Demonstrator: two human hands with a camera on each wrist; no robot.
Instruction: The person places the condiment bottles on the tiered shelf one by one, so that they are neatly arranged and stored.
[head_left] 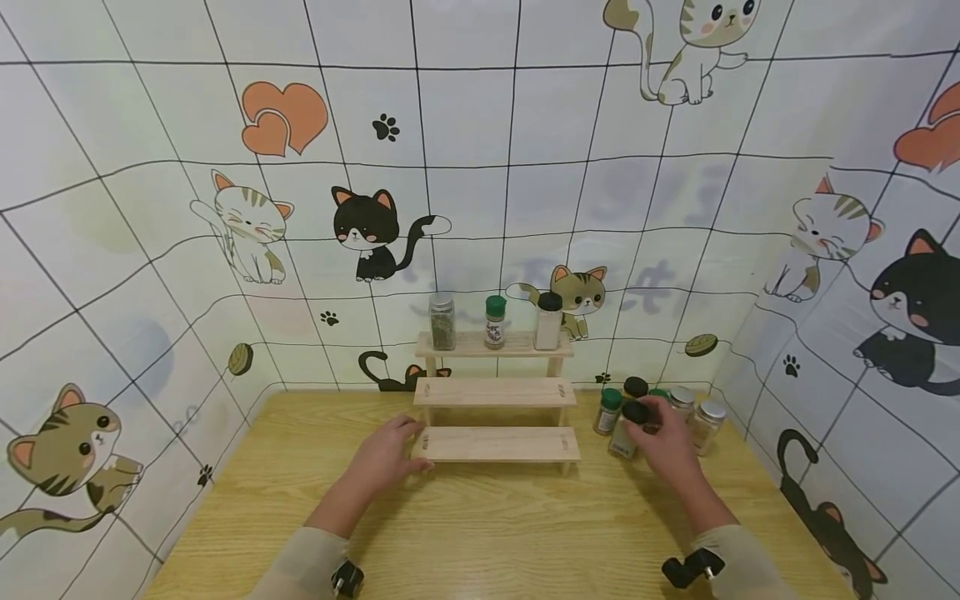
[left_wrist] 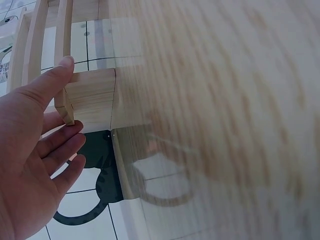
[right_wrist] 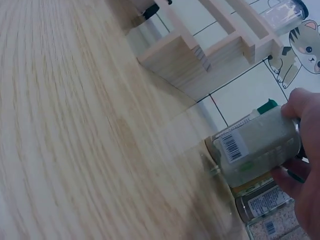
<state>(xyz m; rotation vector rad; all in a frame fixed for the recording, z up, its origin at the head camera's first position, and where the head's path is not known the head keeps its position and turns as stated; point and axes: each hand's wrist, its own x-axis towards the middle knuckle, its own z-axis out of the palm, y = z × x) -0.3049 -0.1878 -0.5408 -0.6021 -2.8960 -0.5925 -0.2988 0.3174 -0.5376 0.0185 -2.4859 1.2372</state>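
Note:
My left hand (head_left: pixel 386 458) grips the left end of the lowest board of a three-tier wooden rack (head_left: pixel 495 444); in the left wrist view the thumb (left_wrist: pixel 60 72) lies on the board's edge and fingertips touch its end. With thumb and fingers, my right hand (head_left: pixel 670 446) pinches the black cap of a glass jar (head_left: pixel 623 437) right of the rack. That jar (right_wrist: pixel 257 145) shows a barcode label in the right wrist view. On the top tier stand a herb-filled jar (head_left: pixel 442 323), a green-capped jar (head_left: pixel 495 322) and a black-capped jar (head_left: pixel 548 322).
Around my right hand, several jars stand close together: a green-capped one (head_left: pixel 607 412), a black-capped one (head_left: pixel 636 387) and two silver-lidded ones, the nearer (head_left: pixel 707 425) at the right. Behind the wooden table (head_left: pixel 480 533) hangs a cat-patterned sheet (head_left: pixel 465 200).

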